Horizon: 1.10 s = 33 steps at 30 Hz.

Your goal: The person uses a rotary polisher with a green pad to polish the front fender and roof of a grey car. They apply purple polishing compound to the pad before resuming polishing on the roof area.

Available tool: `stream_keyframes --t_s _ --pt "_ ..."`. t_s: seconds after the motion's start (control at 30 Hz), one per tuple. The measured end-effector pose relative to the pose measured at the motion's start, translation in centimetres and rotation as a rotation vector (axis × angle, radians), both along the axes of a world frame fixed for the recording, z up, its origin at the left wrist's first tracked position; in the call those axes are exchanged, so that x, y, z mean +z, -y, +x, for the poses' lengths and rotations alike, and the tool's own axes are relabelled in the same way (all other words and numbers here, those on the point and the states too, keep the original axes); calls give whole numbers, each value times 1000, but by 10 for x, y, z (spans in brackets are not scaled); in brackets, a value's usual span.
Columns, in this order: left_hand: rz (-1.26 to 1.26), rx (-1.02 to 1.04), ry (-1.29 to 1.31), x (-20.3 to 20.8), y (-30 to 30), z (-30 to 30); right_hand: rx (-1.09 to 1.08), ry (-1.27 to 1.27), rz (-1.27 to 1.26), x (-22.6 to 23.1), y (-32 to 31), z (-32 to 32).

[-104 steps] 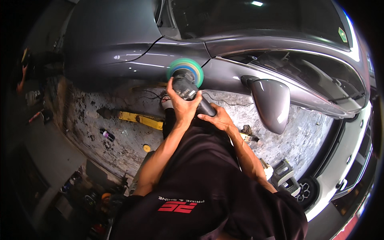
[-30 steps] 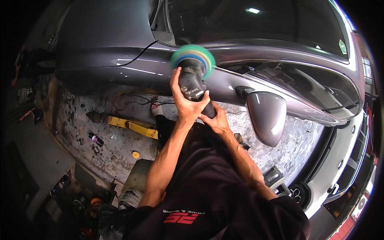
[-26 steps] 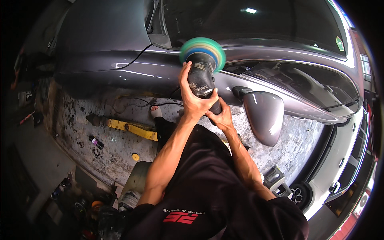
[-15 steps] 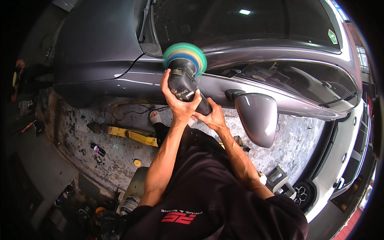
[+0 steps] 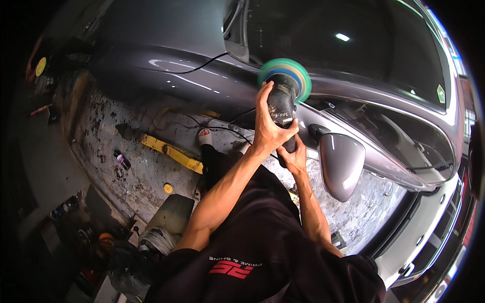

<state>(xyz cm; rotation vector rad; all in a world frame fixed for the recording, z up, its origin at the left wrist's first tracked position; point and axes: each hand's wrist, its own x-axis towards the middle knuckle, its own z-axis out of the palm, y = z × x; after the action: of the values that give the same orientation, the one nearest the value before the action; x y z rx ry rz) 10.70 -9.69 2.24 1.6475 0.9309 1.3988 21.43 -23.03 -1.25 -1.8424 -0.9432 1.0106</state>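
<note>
Both my hands are closed round a black polisher (image 5: 281, 103). Its round green pad (image 5: 284, 64), with blue and tan layers behind it, lies against the grey car's bodywork (image 5: 328, 85) by the lower corner of the windscreen (image 5: 353, 50). My left hand (image 5: 271, 130) wraps the polisher's body from the left, fingers up along its side near the pad. Nearer to me, my right hand (image 5: 295, 157) grips the handle end. The car's side mirror (image 5: 344, 164) sticks out to the right of my right hand. The pad's underside is hidden.
A black cord (image 5: 227, 129) trails over the stained floor (image 5: 146, 177) near my foot (image 5: 204, 137). Left of it are a yellow bar (image 5: 172, 153), a small bottle (image 5: 122, 160) and a yellow disc (image 5: 167, 188). A white car (image 5: 404, 252) stands right; a person with a yellow pad (image 5: 41, 66) is far left.
The polisher, with both hands still on it, has moved right along the car, closer to the side mirror. The view has also shifted and tilted, so the car sits lower and further right.
</note>
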Motion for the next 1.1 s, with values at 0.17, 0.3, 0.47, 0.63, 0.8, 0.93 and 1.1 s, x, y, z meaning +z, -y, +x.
stream_keyframes --t_s 0.17,0.3,0.47,0.63,0.8,0.93,1.1 --pt "-118 108 -70 -11 16 -31 112 -14 -206 8 9 -19" --pt "-226 177 -116 -15 18 -52 171 -81 -290 4 6 -39" --pt "-318 230 -178 -23 -2 -101 245 -96 -396 16 -22 -81" --pt "-357 351 -270 -24 -32 -137 364 49 -480 39 -72 -109" --pt "-375 283 -261 -17 -32 -129 285 -31 -472 43 -65 -103" --pt "-369 153 -214 -11 -7 -94 187 -99 -511 42 -27 -74" --pt "-263 8 -226 -15 32 -50 82 -190 -377 25 32 -41"
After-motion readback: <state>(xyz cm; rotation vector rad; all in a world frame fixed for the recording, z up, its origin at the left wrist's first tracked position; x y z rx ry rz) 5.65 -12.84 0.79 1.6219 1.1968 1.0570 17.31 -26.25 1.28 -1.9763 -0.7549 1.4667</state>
